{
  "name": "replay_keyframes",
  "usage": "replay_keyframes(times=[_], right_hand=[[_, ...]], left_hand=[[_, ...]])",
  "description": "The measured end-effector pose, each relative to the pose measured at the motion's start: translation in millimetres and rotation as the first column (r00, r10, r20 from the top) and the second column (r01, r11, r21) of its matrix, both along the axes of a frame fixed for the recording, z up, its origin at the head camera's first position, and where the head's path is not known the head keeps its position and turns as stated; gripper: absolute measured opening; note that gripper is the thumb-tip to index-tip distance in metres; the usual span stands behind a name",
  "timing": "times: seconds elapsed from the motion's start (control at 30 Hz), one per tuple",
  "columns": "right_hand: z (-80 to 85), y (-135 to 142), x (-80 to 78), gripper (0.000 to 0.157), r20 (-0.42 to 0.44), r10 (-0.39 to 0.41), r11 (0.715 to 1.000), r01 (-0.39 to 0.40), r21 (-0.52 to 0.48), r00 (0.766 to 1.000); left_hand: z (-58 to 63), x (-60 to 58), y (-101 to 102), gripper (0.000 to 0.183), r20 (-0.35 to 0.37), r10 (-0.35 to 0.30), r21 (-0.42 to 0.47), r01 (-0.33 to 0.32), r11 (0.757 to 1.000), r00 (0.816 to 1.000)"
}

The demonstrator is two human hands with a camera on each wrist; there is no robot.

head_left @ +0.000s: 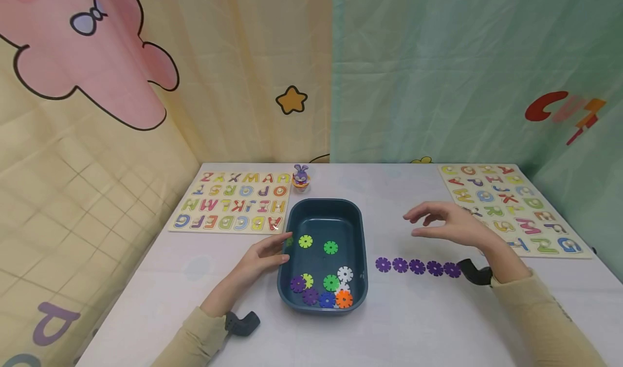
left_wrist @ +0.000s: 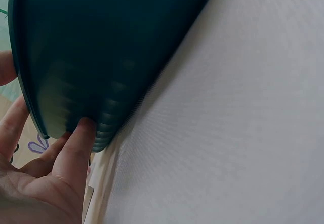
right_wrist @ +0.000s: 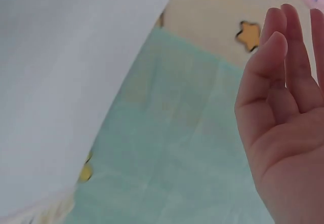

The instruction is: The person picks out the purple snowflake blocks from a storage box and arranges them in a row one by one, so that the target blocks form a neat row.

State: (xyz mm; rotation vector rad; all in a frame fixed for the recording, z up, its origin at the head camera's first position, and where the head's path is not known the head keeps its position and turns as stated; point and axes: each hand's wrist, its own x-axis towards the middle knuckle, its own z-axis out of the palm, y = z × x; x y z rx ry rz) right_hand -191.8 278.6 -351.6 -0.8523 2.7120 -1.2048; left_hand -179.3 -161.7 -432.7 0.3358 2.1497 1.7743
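Beside the dark teal tray [head_left: 365,232], my left hand [head_left: 263,254] touches its left side, fingertips at the rim and thumb against the outer wall. In the left wrist view, the fingers [left_wrist: 76,148] rest along the tray's wall [left_wrist: 116,46]. Several plastic snowflake discs lie inside, including a yellow one [head_left: 305,241], a green one [head_left: 331,247] and an orange one [head_left: 344,299]. To the tray's right, my right hand [head_left: 450,222] hovers with nothing in it, fingers loosely bent. Near it on the table is a row of purple snowflake discs [head_left: 417,267].
An alphabet puzzle board [head_left: 233,202] lies behind the tray on the left, and another alphabet board [head_left: 516,210] lies at the right, partly behind my right arm. A small purple rabbit figure [head_left: 301,178] stands behind the tray. Printed curtains [head_left: 413,75] hang behind the white table [head_left: 413,324].
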Motion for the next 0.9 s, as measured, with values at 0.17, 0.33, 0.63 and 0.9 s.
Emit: replay_keyframes(times=[0.17, 0.33, 0.63, 0.9], right_hand=[[12.0, -49.5, -13.9, 0.027, 0.016, 0.14, 0.99, -0.14, -0.032, 0.99], [15.9, -97.3, -21.4, 0.029, 0.095, 0.294, 0.956, -0.292, -0.038, 0.951], [-2.0, -163.7, -29.2, 0.03, 0.175, 0.482, 0.869, -0.494, 0.031, 0.859], [-21.5, -200.1, -27.7, 0.029, 0.264, 0.578, 0.789, -0.612, 0.061, 0.772]], left_hand=[[0.1, 0.2, 0.0, 0.055, -0.001, 0.006, -0.002, -0.006, 1.0, 1.0], [0.3, 0.1, 0.0, 0.054, 0.004, 0.005, 0.0, -0.005, 1.0, 1.0], [0.6, -0.5, 0.0, 0.052, 0.008, -0.001, -0.016, 0.001, 1.0, 1.0], [0.1, -0.7, -1.6, 0.053, -0.004, -0.02, -0.006, 0.02, 1.0, 1.0]])
